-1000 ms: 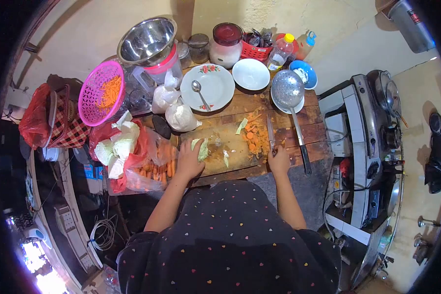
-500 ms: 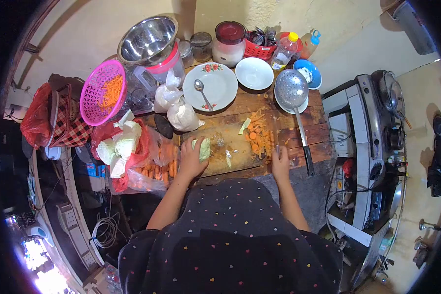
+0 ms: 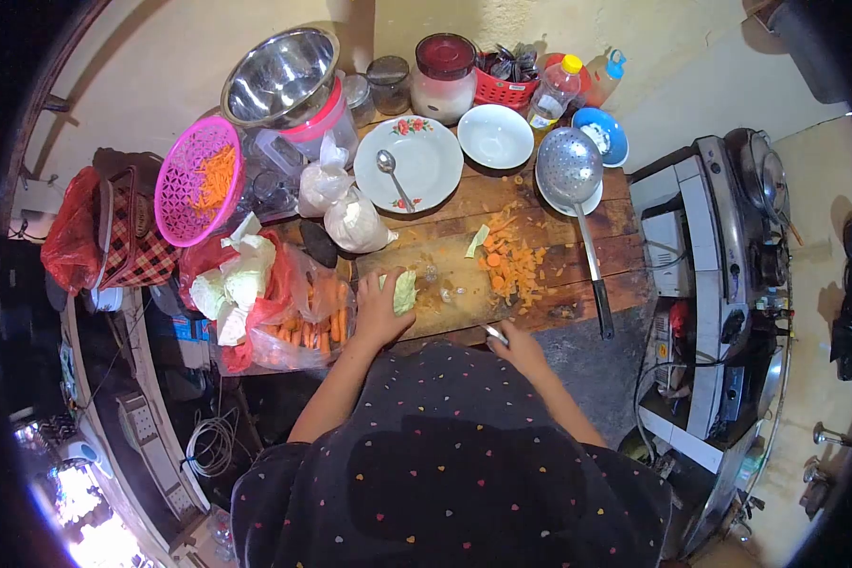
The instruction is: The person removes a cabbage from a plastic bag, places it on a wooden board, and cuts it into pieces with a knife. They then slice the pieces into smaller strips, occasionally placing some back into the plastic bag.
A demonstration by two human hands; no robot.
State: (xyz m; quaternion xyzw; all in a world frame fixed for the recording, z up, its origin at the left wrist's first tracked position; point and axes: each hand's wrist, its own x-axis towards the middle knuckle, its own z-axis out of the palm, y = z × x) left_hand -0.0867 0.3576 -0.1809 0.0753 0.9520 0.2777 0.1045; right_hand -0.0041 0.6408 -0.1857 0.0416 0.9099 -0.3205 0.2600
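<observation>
My left hand [image 3: 379, 314] is closed around a piece of pale green cabbage [image 3: 404, 292], pressing it onto the left part of the wooden cutting board [image 3: 445, 319]. At the board's front right edge, my right hand [image 3: 520, 346] is closed on what looks like a knife [image 3: 495, 333]; only a short shiny piece shows beyond the fingers. Chopped carrot bits [image 3: 511, 265] are scattered over the board's right end and the table beside it. A cabbage strip [image 3: 477, 240] lies by them.
A bag of carrots [image 3: 303, 331] and a cabbage [image 3: 237, 279] in red plastic sit left. Behind are a pink basket [image 3: 172, 204] with shredded carrot, a floral plate [image 3: 435, 170], and a white bowl [image 3: 495, 137]. A long-handled skimmer [image 3: 570, 163] rests at right, near a stove [image 3: 715, 227].
My right hand has moved left and toward my body, from beside the carrot bits to the board's front edge. My left hand still holds the cabbage. The view has shifted slightly.
</observation>
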